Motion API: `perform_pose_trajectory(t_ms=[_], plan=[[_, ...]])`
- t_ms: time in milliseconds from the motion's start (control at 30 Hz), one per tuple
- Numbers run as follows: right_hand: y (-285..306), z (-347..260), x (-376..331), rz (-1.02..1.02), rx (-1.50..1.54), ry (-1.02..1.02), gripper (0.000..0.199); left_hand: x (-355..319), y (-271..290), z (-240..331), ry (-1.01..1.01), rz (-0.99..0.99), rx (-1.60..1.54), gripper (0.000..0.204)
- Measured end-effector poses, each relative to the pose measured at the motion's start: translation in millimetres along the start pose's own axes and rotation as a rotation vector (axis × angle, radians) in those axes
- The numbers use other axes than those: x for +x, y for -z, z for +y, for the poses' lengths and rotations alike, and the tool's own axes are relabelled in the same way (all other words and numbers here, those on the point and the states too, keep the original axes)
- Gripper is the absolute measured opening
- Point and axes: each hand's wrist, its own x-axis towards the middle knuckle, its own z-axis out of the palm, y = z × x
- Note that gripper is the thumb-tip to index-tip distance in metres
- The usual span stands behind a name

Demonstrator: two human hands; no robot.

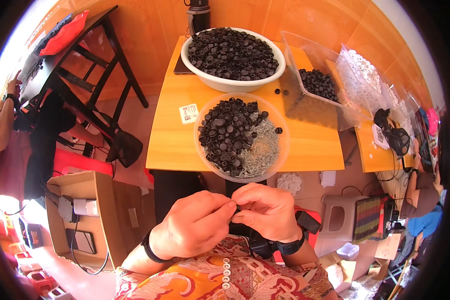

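Note:
My left hand and my right hand meet fingertip to fingertip in front of the table edge, both closed in a pinch. Between them shows a small black piece, mostly covered by the fingers, so its exact shape is hidden. Just beyond my hands, a clear round tray sits on the yellow table. Small black round caps fill its left and upper part. Silvery screws lie heaped on its right and lower side.
Behind the tray stands a white basin heaped with black caps. Clear plastic bins are at the right, one with black pieces, another with white ones. An open cardboard box is at left. Other people sit on both sides.

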Motion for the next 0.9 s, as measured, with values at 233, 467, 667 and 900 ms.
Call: perform_pose_trajectory(t_ms=[233, 467, 667, 900], plan=[[5.3, 1.1, -1.1, -0.075, 0.080, -0.146, 0.021, -6.6, -16.9, -0.5, -0.098, 0.106, 0.163, 0.030], [5.4, 5.0, -0.5, -0.026, 0.167, -0.296, 0.018, -9.5, -17.2, -8.6, 0.028, 0.109, -0.012, 0.024], [1.5, -33.6, 2.2, -0.201, 0.302, -0.033, 0.013, -25.6, -6.0, -11.6, 0.318, 0.173, -0.403, 0.034], [-51.6, -63.1, 19.7, -0.581, 0.640, 0.495, 0.013, -29.8, -14.1, -4.1, 0.480, 0.204, -0.444, 0.033]])
